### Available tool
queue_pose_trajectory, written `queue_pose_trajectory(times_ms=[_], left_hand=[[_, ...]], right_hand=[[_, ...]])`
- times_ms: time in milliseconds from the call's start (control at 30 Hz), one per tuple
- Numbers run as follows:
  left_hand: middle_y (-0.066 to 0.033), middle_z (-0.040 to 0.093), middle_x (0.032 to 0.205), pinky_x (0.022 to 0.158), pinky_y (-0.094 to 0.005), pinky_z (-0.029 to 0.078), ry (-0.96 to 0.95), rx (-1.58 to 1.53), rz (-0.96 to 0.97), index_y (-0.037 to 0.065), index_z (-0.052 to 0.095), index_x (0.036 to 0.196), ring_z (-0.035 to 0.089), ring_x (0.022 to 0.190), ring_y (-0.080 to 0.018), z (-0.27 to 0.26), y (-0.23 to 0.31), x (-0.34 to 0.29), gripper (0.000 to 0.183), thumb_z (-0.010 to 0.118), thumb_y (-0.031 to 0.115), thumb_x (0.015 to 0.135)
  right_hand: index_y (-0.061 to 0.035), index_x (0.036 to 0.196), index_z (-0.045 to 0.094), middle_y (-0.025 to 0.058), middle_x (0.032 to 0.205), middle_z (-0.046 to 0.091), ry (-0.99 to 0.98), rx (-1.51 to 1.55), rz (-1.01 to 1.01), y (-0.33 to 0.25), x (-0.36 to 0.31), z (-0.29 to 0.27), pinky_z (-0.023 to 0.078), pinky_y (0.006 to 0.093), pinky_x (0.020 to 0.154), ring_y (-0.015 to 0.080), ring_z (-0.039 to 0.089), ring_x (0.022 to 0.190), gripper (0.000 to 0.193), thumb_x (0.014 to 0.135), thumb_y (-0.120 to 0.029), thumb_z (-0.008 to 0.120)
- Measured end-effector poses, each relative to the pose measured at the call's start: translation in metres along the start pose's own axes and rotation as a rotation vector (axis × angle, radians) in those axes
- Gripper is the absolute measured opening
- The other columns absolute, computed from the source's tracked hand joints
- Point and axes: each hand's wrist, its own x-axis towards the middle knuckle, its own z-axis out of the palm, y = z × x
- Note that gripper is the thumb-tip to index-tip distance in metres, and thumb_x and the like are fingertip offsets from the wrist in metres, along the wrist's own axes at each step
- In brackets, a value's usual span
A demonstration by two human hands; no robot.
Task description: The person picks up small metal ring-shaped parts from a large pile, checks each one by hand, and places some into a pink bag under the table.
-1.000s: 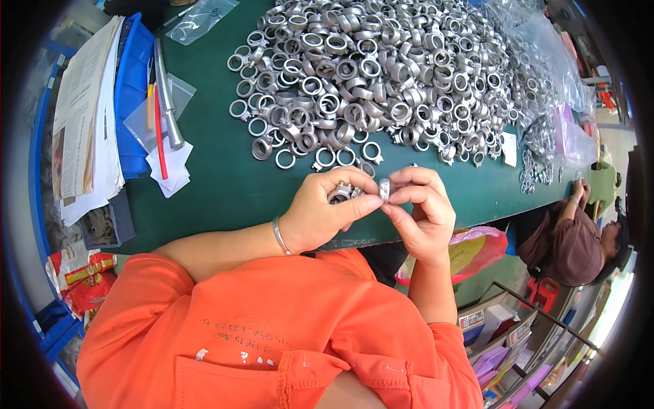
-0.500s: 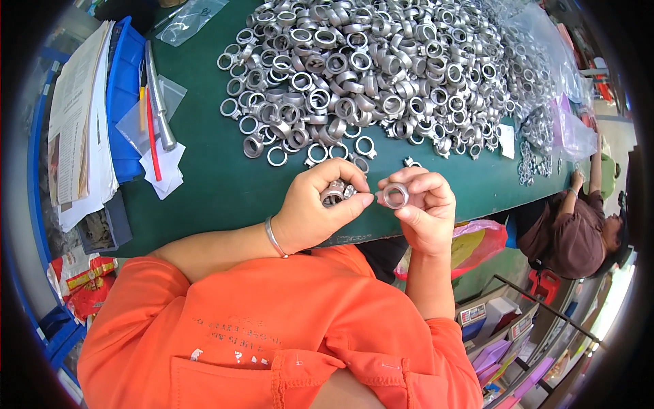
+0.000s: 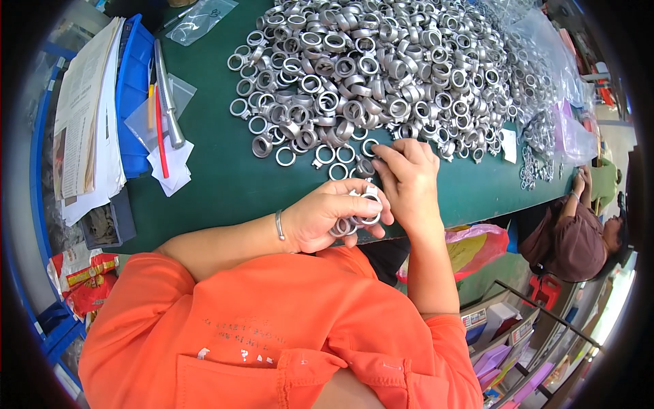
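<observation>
A large heap of grey metal rings (image 3: 340,66), many with a small lug on the rim, is spread over the green table. My left hand (image 3: 310,221), with a bangle at the wrist, is turned partly upward and closed around several metal rings (image 3: 368,204). Farther out, my right hand (image 3: 414,180) reaches to the near edge of the heap. Its thumb and forefinger are pinched at the rim of a single metal ring (image 3: 368,146); its other fingers are curled.
To the left stand a blue bin (image 3: 133,95), papers (image 3: 85,109), a tapered metal rod (image 3: 167,102) and a red pen (image 3: 161,129). Plastic bags (image 3: 545,54) lie at the right. A person in a brown top (image 3: 575,235) sits farther along the table (image 3: 197,204).
My right hand has moved from beside my left hand out to the heap's edge; the ring it held is no longer in it. My left hand has turned, showing more of its rings.
</observation>
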Motion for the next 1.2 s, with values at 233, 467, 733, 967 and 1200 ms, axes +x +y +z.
queue_pose_trajectory(times_ms=[233,467,733,967,1200], left_hand=[[-0.0102,0.057,0.086,0.045,-0.0191,0.041,0.017,0.095,0.072,0.004,0.054,0.091,0.056,0.077,-0.0149,0.005,0.001,-0.006,0.013,0.058,0.011,0.081],[-0.0083,0.058,0.073,0.04,-0.0173,0.039,0.091,0.118,0.187,0.003,0.055,0.088,0.053,0.054,-0.0081,0.005,0.002,-0.005,0.012,0.06,0.012,0.083],[-0.0063,0.059,0.076,0.042,-0.017,0.04,0.168,0.137,0.239,0.002,0.058,0.088,0.054,0.057,-0.0077,0.006,0.0,-0.005,0.01,0.06,0.008,0.081],[-0.0048,0.059,0.082,0.056,-0.0211,0.045,0.216,0.528,0.415,0.001,0.059,0.086,0.057,0.067,-0.0097,0.007,-0.003,-0.006,0.009,0.062,0.002,0.078],[-0.0078,0.054,0.079,0.043,-0.0216,0.041,0.149,-0.034,0.394,0.005,0.054,0.087,0.056,0.068,-0.0173,0.002,0.008,-0.006,0.007,0.056,0.006,0.08]], right_hand=[[-0.0104,0.078,0.061,0.0017,0.076,0.054,-0.028,0.27,0.091,0.004,-0.011,-0.006,0.034,0.031,0.072,0.0207,0.049,0.075,0.011,0.07,-0.005,0.065],[-0.0042,0.083,0.059,0.0083,0.081,0.057,0.046,0.538,0.032,-0.005,-0.023,-0.017,0.043,0.0293,0.066,0.0234,0.053,0.076,0.015,0.07,0.004,0.063],[0.0003,0.085,0.058,0.015,0.094,0.062,-0.009,0.641,0.021,-0.012,-0.026,-0.021,0.048,0.0281,0.071,0.025,0.061,0.081,0.013,0.074,0.006,0.06],[0.0001,0.088,0.055,0.0161,0.101,0.061,-0.025,0.91,0.164,-0.008,-0.039,-0.011,0.047,0.0293,0.073,0.0245,0.059,0.089,0.014,0.076,0.002,0.062],[-0.002,0.085,0.055,0.014,0.102,0.06,0.13,0.251,0.003,-0.001,-0.021,0.004,0.044,0.0358,0.081,0.0306,0.057,0.096,0.02,0.068,0.005,0.062]])
